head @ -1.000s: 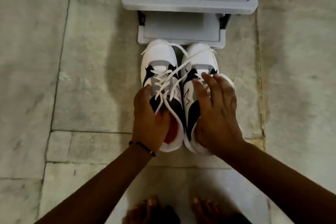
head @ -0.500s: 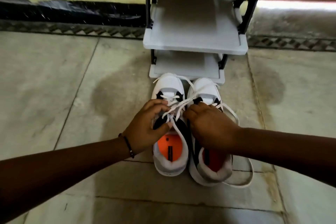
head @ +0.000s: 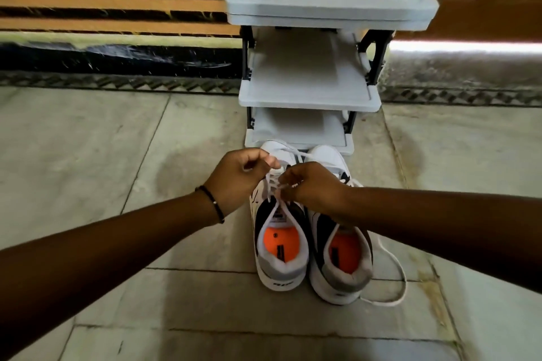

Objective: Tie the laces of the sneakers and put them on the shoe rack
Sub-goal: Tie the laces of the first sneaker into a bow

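Two sneakers stand side by side on the stone floor point(head: 123, 138), toes touching the bottom shelf of the grey shoe rack point(head: 308, 94). The left sneaker point(head: 280, 261) and the right sneaker point(head: 341, 269) are white with black side panels, grey heel collars and bright orange insoles. Each insole carries a small dark label, and there is dark lettering on each white heel, but the print is too small and blurred to read. A small tag sits on the left sneaker's tongue, also unreadable.

Both hands work over the left sneaker, in front of the rack. The left hand point(head: 237, 179), with a thin black bracelet point(head: 211, 203) at the wrist, is closed with thumb and fingers pinching a strand of the white lace point(head: 272, 208) and drawing it up and out. The right hand point(head: 313, 187) is curled shut on the other strand of the same lace, just beside the left hand; it seems to hold a small loop, though the fingers hide most of it.

The right sneaker's lace point(head: 396, 275) lies loose on the floor, curving around its outer side and past the heel. The rack's three visible shelves hold nothing.
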`<state>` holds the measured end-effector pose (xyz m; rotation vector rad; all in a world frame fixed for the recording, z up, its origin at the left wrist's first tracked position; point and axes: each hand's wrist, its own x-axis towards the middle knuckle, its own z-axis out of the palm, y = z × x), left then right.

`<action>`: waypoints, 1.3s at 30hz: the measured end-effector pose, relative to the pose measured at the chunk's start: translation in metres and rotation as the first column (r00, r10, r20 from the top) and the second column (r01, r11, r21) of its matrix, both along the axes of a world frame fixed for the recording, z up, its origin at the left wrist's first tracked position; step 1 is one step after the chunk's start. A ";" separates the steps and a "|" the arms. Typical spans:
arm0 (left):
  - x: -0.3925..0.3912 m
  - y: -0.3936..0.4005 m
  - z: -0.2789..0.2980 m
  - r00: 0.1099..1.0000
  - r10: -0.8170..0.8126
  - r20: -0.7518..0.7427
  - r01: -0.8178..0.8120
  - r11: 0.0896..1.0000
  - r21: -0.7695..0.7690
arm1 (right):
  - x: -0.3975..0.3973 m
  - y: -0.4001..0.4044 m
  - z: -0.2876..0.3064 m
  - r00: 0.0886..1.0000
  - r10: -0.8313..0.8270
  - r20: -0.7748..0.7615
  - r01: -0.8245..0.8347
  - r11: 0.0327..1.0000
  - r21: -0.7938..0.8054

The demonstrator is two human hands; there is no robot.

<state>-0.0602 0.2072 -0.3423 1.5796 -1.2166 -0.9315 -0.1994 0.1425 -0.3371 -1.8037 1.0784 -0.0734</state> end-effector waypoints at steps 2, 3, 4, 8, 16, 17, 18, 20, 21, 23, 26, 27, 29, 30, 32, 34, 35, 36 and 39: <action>0.003 -0.003 0.003 0.997 -0.052 0.063 0.052 0.999 0.003 | 0.005 -0.001 0.000 0.986 0.045 -0.162 -0.061 0.994 -0.093; 0.005 -0.005 0.004 0.995 -0.049 0.086 0.049 0.999 0.001 | 0.006 0.000 0.002 0.971 0.072 -0.227 -0.101 0.988 -0.119; 0.007 -0.006 0.004 0.995 -0.035 0.093 0.035 0.999 -0.004 | 0.006 0.000 0.002 0.964 0.088 -0.250 -0.124 0.984 -0.128; 0.008 -0.006 0.006 0.997 -0.008 0.081 0.009 1.000 -0.022 | 0.003 0.000 -0.005 0.996 0.007 -0.088 -0.009 1.000 -0.025; 0.016 -0.009 0.007 0.972 -0.003 0.233 0.009 1.000 -0.028 | 0.001 0.002 -0.015 0.968 -0.170 0.185 0.096 0.932 0.350; 0.015 -0.009 0.009 0.971 -0.008 0.240 0.016 0.999 -0.032 | 0.003 0.001 -0.010 0.960 -0.199 0.196 0.107 0.911 0.398; 0.014 -0.010 0.010 0.969 -0.013 0.246 0.022 0.999 -0.037 | 0.004 -0.002 -0.004 0.957 -0.212 0.197 0.110 0.896 0.430; 0.012 -0.010 0.012 0.967 -0.024 0.252 0.037 0.998 -0.046 | 0.005 -0.011 0.007 0.974 -0.145 0.173 0.059 0.903 0.426; 0.012 -0.010 0.012 0.966 -0.027 0.258 0.042 0.998 -0.053 | 0.006 -0.014 0.011 0.989 -0.068 0.133 0.009 0.916 0.400; 0.012 -0.009 0.011 0.963 -0.032 0.269 0.051 0.996 -0.066 | 0.006 -0.015 0.013 0.995 0.080 0.053 -0.094 0.926 0.366; 0.012 -0.007 0.010 0.962 -0.028 0.272 0.050 0.996 -0.073 | 0.003 -0.010 0.003 0.989 0.086 0.116 -0.125 0.915 0.383; 0.012 -0.007 0.010 0.963 -0.023 0.269 0.044 0.996 -0.074 | 0.003 -0.009 0.000 0.984 0.054 0.169 -0.118 0.910 0.397; 0.012 -0.006 0.011 0.966 -0.007 0.258 0.028 0.997 -0.075 | 0.003 -0.007 -0.002 0.969 -0.005 0.248 -0.106 0.895 0.433; 0.011 -0.005 0.012 0.965 0.000 0.263 0.022 0.996 -0.082 | 0.003 -0.008 -0.002 0.961 -0.026 0.277 -0.104 0.889 0.445; 0.011 -0.005 0.013 0.944 0.032 0.328 0.014 0.990 -0.138 | 0.004 -0.008 0.000 0.950 -0.025 0.312 -0.117 0.897 0.426; 0.012 -0.005 0.016 0.917 0.038 0.398 0.041 0.982 -0.186 | 0.005 -0.008 0.006 0.947 -0.001 0.320 -0.118 0.928 0.354; 0.014 -0.006 0.016 0.911 0.017 0.413 0.061 0.983 -0.173 | 0.005 -0.008 0.009 0.945 0.002 0.328 -0.112 0.941 0.319; 0.015 -0.008 0.015 0.910 -0.025 0.414 0.087 0.987 -0.133 | 0.006 -0.009 0.012 0.940 0.002 0.341 -0.106 0.952 0.288; 0.016 -0.010 0.012 0.930 -0.215 0.299 0.218 0.976 0.025 | 0.005 -0.015 0.022 0.936 0.042 0.348 -0.117 0.973 0.197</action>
